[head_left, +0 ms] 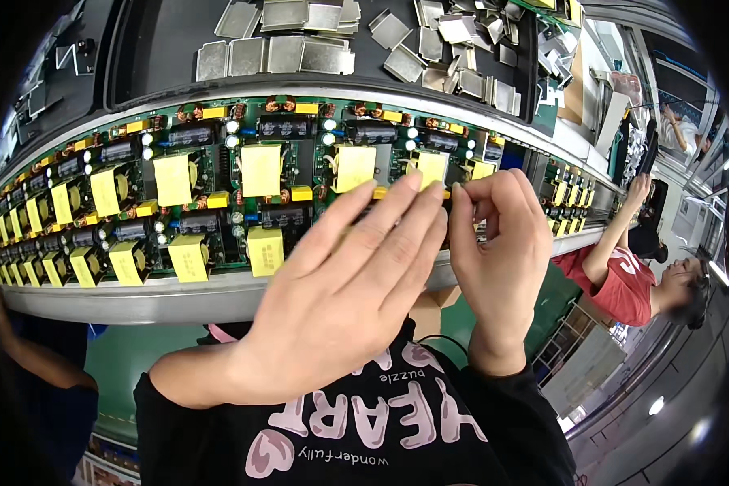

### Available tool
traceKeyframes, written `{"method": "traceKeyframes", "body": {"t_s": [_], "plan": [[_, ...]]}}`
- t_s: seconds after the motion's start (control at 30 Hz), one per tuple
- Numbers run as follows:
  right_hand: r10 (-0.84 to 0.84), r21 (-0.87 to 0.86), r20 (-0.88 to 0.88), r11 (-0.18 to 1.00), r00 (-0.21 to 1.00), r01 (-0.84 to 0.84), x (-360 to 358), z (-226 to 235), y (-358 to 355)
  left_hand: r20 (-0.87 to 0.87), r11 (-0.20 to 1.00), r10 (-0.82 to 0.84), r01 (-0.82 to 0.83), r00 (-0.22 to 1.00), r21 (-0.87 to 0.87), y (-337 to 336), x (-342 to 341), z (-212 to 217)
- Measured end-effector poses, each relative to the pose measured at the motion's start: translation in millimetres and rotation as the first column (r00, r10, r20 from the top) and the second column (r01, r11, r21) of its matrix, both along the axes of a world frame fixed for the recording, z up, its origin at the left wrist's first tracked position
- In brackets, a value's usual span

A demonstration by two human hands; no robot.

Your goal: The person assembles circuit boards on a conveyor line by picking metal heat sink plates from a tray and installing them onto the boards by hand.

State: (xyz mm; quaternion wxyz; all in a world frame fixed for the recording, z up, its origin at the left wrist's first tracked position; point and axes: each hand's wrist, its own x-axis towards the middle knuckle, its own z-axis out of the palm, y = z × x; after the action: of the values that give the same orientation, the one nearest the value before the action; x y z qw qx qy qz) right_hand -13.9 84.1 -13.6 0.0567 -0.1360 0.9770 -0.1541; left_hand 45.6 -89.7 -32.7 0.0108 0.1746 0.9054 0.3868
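Observation:
Long rows of green circuit boards point(225, 174) run across in front of me, carrying yellow-wrapped transformers point(262, 171), black capacitors point(285, 126) and copper coils. My left hand point(356, 267) lies over the near row with its fingers stretched out and close together, hiding the parts beneath. Just beside its fingertips, my right hand point(498, 251) is closed, thumb against the curled index finger. Whatever sits in that pinch is hidden or too small to make out. A yellow transformer point(431, 168) stands just beyond the fingertips.
Beyond a metal rail point(178, 308) and the boards, a dark tray holds many bent silver metal plates point(326, 55). At the right, a person in a red shirt point(616, 283) reaches toward the line. Another person's arm point(44, 356) shows at the lower left.

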Motion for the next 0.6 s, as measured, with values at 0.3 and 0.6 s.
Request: {"method": "traceKeyframes", "body": {"t_s": [0.3,0.6], "plan": [[-0.218,0.001,-0.016,0.976,0.976,0.218,6.1,-5.2,-15.8,-0.041,0.973,-0.147,0.137,0.988,-0.185,8.0,8.8,-22.5],[-0.257,0.077,-0.049,0.962,0.965,0.26,7.3,-10.9,-22.7,-0.097,0.973,-0.116,0.094,0.988,-0.212,13.7,6.9,-27.2]]}}
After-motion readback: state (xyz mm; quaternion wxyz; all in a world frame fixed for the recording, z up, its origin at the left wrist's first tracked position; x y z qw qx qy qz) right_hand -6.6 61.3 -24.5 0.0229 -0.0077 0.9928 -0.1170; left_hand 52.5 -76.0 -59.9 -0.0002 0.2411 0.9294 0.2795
